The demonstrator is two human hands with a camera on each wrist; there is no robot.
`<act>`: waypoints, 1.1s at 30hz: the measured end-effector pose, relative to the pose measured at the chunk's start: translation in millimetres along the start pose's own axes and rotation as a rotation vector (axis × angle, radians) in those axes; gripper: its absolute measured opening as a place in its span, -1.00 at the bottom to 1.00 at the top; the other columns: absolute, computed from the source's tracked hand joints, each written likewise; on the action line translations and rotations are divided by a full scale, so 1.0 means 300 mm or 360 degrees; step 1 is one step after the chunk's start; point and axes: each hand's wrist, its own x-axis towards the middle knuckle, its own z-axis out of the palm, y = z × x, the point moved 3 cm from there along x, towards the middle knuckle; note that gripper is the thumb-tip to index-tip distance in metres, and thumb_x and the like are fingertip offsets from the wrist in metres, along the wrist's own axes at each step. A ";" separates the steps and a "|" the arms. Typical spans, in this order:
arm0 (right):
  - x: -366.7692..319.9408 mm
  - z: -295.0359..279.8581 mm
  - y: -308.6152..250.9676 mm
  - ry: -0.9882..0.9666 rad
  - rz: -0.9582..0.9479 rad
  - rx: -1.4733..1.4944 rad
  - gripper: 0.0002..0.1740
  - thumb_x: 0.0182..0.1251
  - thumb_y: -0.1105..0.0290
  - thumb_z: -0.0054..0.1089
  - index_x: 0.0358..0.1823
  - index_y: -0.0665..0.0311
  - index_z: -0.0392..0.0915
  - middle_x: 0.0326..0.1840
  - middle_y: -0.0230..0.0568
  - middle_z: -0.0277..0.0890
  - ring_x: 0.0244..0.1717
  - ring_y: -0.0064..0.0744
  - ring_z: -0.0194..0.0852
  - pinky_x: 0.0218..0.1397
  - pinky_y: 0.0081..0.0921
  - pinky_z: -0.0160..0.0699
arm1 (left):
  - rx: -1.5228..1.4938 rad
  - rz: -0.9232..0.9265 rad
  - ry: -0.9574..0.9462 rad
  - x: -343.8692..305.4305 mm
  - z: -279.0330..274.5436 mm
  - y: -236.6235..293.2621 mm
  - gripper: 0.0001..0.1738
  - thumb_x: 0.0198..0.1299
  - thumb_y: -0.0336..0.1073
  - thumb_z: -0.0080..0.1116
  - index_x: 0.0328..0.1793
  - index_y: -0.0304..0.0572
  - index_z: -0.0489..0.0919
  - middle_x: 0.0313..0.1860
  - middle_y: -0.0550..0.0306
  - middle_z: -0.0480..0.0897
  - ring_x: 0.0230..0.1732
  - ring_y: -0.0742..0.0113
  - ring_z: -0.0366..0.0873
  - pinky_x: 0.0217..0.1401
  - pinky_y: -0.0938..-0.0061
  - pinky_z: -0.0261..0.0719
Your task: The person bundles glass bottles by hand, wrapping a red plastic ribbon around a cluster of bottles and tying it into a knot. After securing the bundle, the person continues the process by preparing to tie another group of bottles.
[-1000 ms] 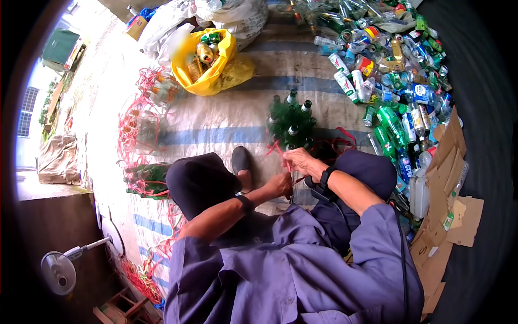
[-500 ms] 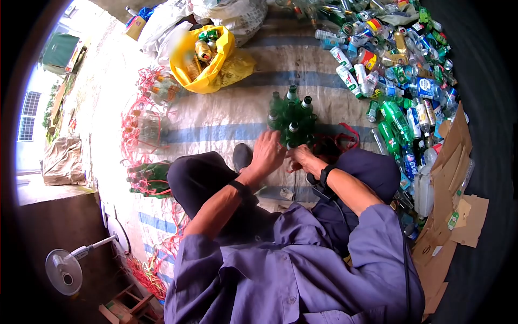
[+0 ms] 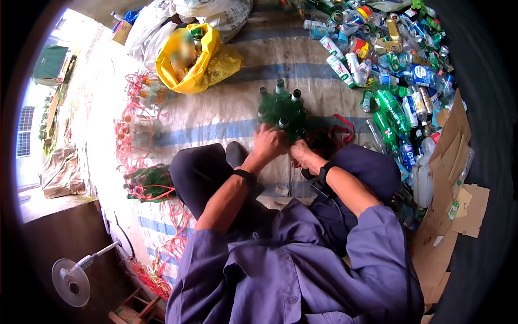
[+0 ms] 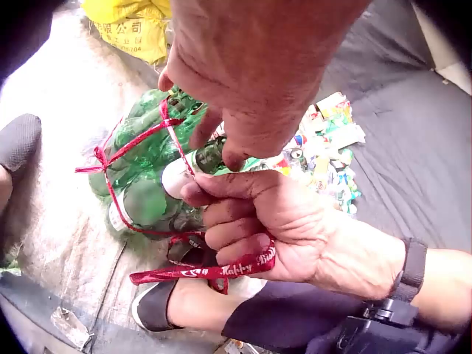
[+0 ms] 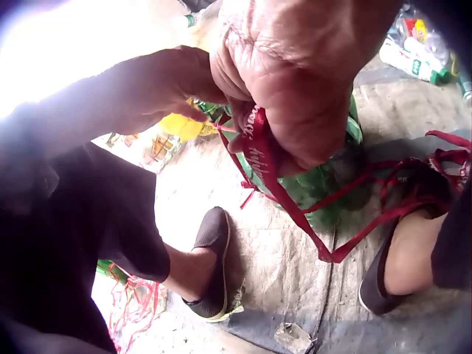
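A cluster of green glass bottles (image 3: 286,108) stands upright on the ground sheet between the person's feet. Red ribbon (image 4: 140,140) with white lettering runs round and across the bottles, knotted at one side. The right hand (image 3: 303,153) holds a length of the ribbon in curled fingers, its thumb pinching a strand close to a bottle neck in the left wrist view. From above, the left hand (image 3: 268,141) reaches over the near bottles, its fingers spread down among the necks. The ribbon's loose loop (image 5: 324,251) hangs below the right hand.
A yellow bag (image 3: 186,78) of cans stands ahead, left of the bottles. Ribbon-tied bottle bundles (image 3: 143,129) line the left side. Loose bottles and cans (image 3: 399,81) pile up at the right beside cardboard (image 3: 445,178). A fan (image 3: 70,283) stands at lower left.
The left hand has moved from near the lap forward to the bottles, and over the last half second stays there. The right hand remains beside the bottles.
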 end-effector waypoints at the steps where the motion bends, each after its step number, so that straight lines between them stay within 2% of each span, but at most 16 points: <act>1: -0.026 -0.013 -0.042 -0.0005 0.0008 0.0005 -0.78 0.08 0.30 0.25 -0.35 0.31 0.67 -0.32 -0.04 0.58 -0.31 -0.21 0.59 -0.32 -0.17 0.57 | -0.0001 -0.0003 -0.0010 0.004 0.009 -0.007 -0.76 0.03 -0.06 0.18 -0.16 0.27 0.72 -0.09 0.34 0.67 0.17 0.18 0.36 0.15 0.14 0.31; 3: -0.086 -0.037 -0.080 -0.0043 0.0484 0.0289 -0.75 0.09 0.26 0.26 -0.33 0.32 0.67 -0.36 -0.05 0.55 -0.32 -0.18 0.57 -0.36 -0.03 0.58 | -0.0044 -0.0051 -0.0016 0.007 0.019 -0.018 -0.76 0.06 -0.09 0.15 -0.15 0.24 0.72 -0.09 0.32 0.67 0.17 0.17 0.36 0.16 0.13 0.31; 5: -0.045 -0.033 -0.009 -0.0038 0.0473 0.0245 -0.74 0.12 0.28 0.21 -0.31 0.35 0.66 -0.34 -0.02 0.57 -0.42 -0.14 0.57 -0.46 -0.03 0.62 | -0.0094 -0.0071 -0.0021 0.011 0.013 -0.018 -0.75 0.06 -0.10 0.14 -0.15 0.21 0.71 -0.10 0.30 0.67 0.17 0.17 0.36 0.16 0.06 0.29; 7: -0.031 -0.039 -0.008 -0.0127 0.0108 0.0033 -0.70 0.15 0.18 0.19 -0.43 0.32 0.58 -0.70 -0.18 0.43 -0.68 -0.39 0.50 -0.63 -0.35 0.44 | -0.0106 -0.0067 -0.0001 0.011 0.011 -0.017 -0.74 0.06 -0.10 0.15 -0.13 0.19 0.71 -0.09 0.30 0.67 0.17 0.19 0.36 0.15 0.00 0.28; 8: -0.026 -0.043 0.003 -0.0125 0.0107 0.0027 -0.70 0.15 0.18 0.19 -0.43 0.32 0.58 -0.70 -0.18 0.43 -0.68 -0.39 0.50 -0.63 -0.35 0.44 | -0.0109 -0.0066 0.0004 0.008 0.010 -0.016 -0.74 0.06 -0.10 0.15 -0.13 0.19 0.71 -0.09 0.30 0.67 0.17 0.19 0.36 0.15 0.00 0.28; 10: -0.040 -0.066 -0.051 -0.0030 -0.0152 -0.0309 -0.72 0.21 0.20 0.11 -0.33 0.28 0.62 -0.58 -0.13 0.55 -0.55 -0.34 0.59 -0.48 -0.34 0.52 | -0.0129 -0.0037 0.0067 0.011 0.010 -0.018 -0.77 0.10 -0.08 0.10 -0.16 0.22 0.68 -0.17 0.29 0.66 0.13 0.16 0.38 0.08 -0.06 0.28; 13: -0.068 -0.083 -0.077 -0.0003 -0.0271 -0.0328 -0.73 0.22 0.21 0.09 -0.27 0.24 0.64 -0.43 -0.08 0.62 -0.43 -0.24 0.61 -0.34 -0.34 0.53 | -0.0121 0.0000 0.0065 0.005 0.017 -0.019 -0.78 0.12 -0.07 0.08 -0.17 0.20 0.66 -0.16 0.29 0.66 0.13 0.15 0.38 0.08 -0.08 0.28; 16: -0.086 -0.147 -0.042 -0.0238 -0.0131 -0.0374 -0.72 0.23 0.21 0.08 -0.28 0.26 0.64 -0.34 -0.09 0.65 -0.38 -0.13 0.61 -0.30 -0.34 0.53 | -0.0144 0.0007 0.0096 0.005 0.036 -0.040 -0.77 0.13 -0.07 0.07 -0.16 0.19 0.66 -0.15 0.28 0.65 0.14 0.13 0.37 0.08 -0.08 0.29; 17: -0.088 -0.175 -0.034 -0.0235 -0.0128 -0.0377 -0.72 0.23 0.21 0.08 -0.28 0.26 0.64 -0.34 -0.09 0.65 -0.38 -0.13 0.61 -0.30 -0.34 0.53 | -0.0149 0.0010 0.0097 0.003 0.040 -0.044 -0.77 0.13 -0.07 0.07 -0.16 0.19 0.66 -0.15 0.28 0.65 0.14 0.13 0.37 0.08 -0.08 0.29; 19: -0.095 -0.247 -0.037 -0.0041 -0.0190 -0.0869 -0.71 0.19 0.24 0.15 -0.44 0.35 0.65 -0.52 -0.09 0.60 -0.53 -0.36 0.56 -0.39 -0.39 0.51 | -0.0116 0.0001 0.0062 0.003 0.039 -0.044 -0.77 0.15 -0.08 0.06 -0.14 0.19 0.65 -0.14 0.26 0.66 0.14 0.10 0.37 0.09 -0.07 0.31; 20: -0.103 -0.284 -0.030 -0.0036 -0.0187 -0.0875 -0.71 0.19 0.24 0.15 -0.44 0.35 0.65 -0.52 -0.09 0.60 -0.53 -0.36 0.56 -0.39 -0.39 0.51 | -0.0122 0.0006 0.0065 0.003 0.036 -0.042 -0.77 0.15 -0.08 0.06 -0.14 0.19 0.65 -0.14 0.26 0.66 0.14 0.10 0.37 0.09 -0.07 0.31; 22: -0.126 -0.340 -0.030 -0.0073 -0.0272 -0.0747 -0.66 0.14 0.21 0.23 -0.52 0.42 0.63 -0.64 -0.13 0.51 -0.67 -0.45 0.46 -0.53 -0.41 0.44 | -0.0095 -0.0036 0.0059 -0.003 0.026 -0.038 -0.78 0.09 -0.11 0.15 -0.13 0.22 0.67 -0.10 0.34 0.66 0.19 0.14 0.34 0.10 0.04 0.36; 23: -0.138 -0.372 -0.032 0.0000 -0.0162 -0.0635 -0.63 0.11 0.18 0.27 -0.54 0.42 0.64 -0.67 -0.16 0.48 -0.75 -0.43 0.39 -0.65 -0.44 0.37 | -0.0101 -0.0035 0.0059 -0.002 0.023 -0.035 -0.78 0.09 -0.11 0.15 -0.13 0.22 0.67 -0.10 0.34 0.66 0.19 0.14 0.34 0.10 0.04 0.36; 25: -0.155 -0.415 -0.062 0.0114 0.0267 -0.0462 -0.65 0.12 0.21 0.30 -0.54 0.43 0.63 -0.73 -0.23 0.39 -0.76 -0.44 0.32 -0.67 -0.45 0.35 | -0.0190 -0.0134 -0.0009 0.002 0.018 -0.037 -0.78 0.09 -0.10 0.16 -0.15 0.21 0.68 -0.09 0.33 0.66 0.20 0.14 0.33 0.11 0.03 0.38; 29: -0.119 -0.462 -0.045 0.0166 0.0461 -0.0046 -0.70 0.17 0.29 0.30 -0.50 0.44 0.62 -0.76 -0.34 0.31 -0.78 -0.47 0.23 -0.68 -0.47 0.34 | -0.0233 -0.0166 -0.0100 0.007 0.004 -0.030 -0.79 0.09 -0.10 0.17 -0.16 0.19 0.69 -0.08 0.32 0.67 0.21 0.14 0.32 0.13 0.02 0.40; 33: -0.074 -0.466 -0.067 0.0194 0.0646 0.0376 -0.80 0.27 0.40 0.22 -0.40 0.43 0.56 -0.74 -0.47 0.21 -0.81 -0.57 0.09 -0.69 -0.47 0.32 | -0.0139 -0.0098 0.0032 -0.001 0.015 -0.025 -0.78 0.07 -0.12 0.19 -0.17 0.12 0.69 -0.13 0.25 0.67 0.20 0.10 0.35 0.14 0.06 0.33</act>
